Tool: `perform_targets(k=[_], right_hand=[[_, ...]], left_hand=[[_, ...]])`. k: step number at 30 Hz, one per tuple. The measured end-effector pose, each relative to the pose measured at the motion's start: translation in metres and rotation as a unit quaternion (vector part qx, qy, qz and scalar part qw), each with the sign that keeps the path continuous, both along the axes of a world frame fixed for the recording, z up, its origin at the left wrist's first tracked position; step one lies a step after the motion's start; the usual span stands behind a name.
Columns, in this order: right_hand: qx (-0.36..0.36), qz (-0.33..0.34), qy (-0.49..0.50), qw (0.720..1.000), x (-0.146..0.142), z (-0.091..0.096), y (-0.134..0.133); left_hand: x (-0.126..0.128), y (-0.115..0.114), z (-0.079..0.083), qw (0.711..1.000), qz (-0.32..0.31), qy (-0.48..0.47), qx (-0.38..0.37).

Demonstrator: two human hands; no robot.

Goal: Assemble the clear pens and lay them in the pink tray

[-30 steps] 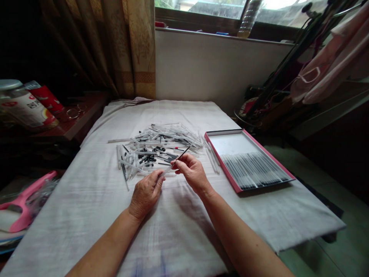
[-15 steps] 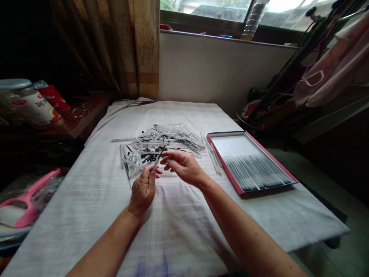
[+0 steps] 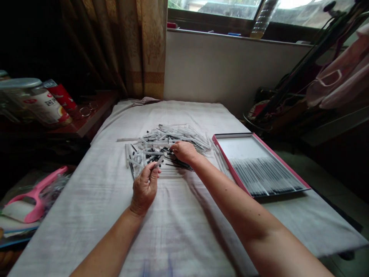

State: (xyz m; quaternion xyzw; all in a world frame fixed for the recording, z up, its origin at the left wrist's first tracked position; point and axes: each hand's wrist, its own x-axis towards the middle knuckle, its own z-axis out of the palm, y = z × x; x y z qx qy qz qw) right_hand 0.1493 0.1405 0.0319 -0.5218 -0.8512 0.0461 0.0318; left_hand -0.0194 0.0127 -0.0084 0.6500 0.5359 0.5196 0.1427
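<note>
My left hand [image 3: 145, 186] is closed around a translucent pen barrel [image 3: 159, 161], which tilts up toward the pile. Over the middle of the pile, my right hand [image 3: 184, 151] has its fingers pinched together among small black pen caps [image 3: 166, 149]. Whatever lies between those fingertips is too small to name. The pile of loose pen parts [image 3: 184, 134] holds clear tubes, black pieces and thin dark refills. On the right, a shallow pink-edged box [image 3: 235, 173] contains a row of pens [image 3: 266, 177] with dark ends toward me.
A pale cloth [image 3: 95, 200] covers the table. Several clear tubes [image 3: 221, 159] lie along the box's left edge. At the left stand a lidded jar [image 3: 43, 104] and pink-handled scissors or a similar tool [image 3: 37, 196]. Behind are a curtain [image 3: 152, 57] and a window.
My right hand has moved away from the pen barrel in my left hand and down to the pile. The black piece at the barrel's tip no longer shows. The view has shifted slightly.
</note>
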Motion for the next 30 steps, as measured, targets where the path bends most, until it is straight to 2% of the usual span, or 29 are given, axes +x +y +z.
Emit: perform_targets(k=[10,12,14,15,16,18,20,23,25,26,28,30], right_hand=[[-0.019,0.004,-0.019,1.0,-0.013,0.009,0.014],[-0.01,-0.013,0.013,1.0,-0.006,0.009,0.008],[-0.031,-0.033,0.121,0.992,0.007,0.005,-0.005],[-0.064,-0.041,0.213,0.974,0.014,0.002,-0.015],[-0.107,-0.058,0.318,0.94,0.021,-0.001,-0.026],[-0.189,-0.099,0.498,0.84,0.034,-0.008,-0.051],[-0.228,-0.146,0.603,0.75,0.041,-0.013,-0.077],[-0.263,-0.194,0.682,0.654,0.043,-0.017,-0.105],[-0.275,-0.2,0.71,0.617,0.041,-0.016,-0.115],[-0.277,-0.198,0.717,0.608,0.04,-0.016,-0.117],[-0.279,-0.196,0.718,0.608,0.039,-0.015,-0.119],[-0.279,-0.195,0.709,0.618,0.038,-0.014,-0.118]], left_hand=[[-0.004,0.007,-0.004,0.992,-0.014,0.097,0.084],[-0.003,0.006,-0.003,0.989,-0.016,0.11,0.093],[-0.002,0.004,-0.001,0.987,-0.02,0.123,0.097],[-0.001,0.003,0.0,0.987,-0.024,0.13,0.095],[0.0,0.002,0.0,0.986,-0.03,0.138,0.091],[0.002,-0.001,0.001,0.984,-0.042,0.152,0.083],[0.005,-0.003,0.002,0.982,-0.058,0.166,0.075],[0.009,-0.006,0.002,0.977,-0.083,0.184,0.065],[0.011,-0.007,0.001,0.975,-0.095,0.192,0.059],[0.011,-0.007,0.001,0.974,-0.099,0.195,0.057],[0.011,-0.007,0.0,0.973,-0.101,0.201,0.054],[0.011,-0.007,0.0,0.972,-0.099,0.206,0.05]])
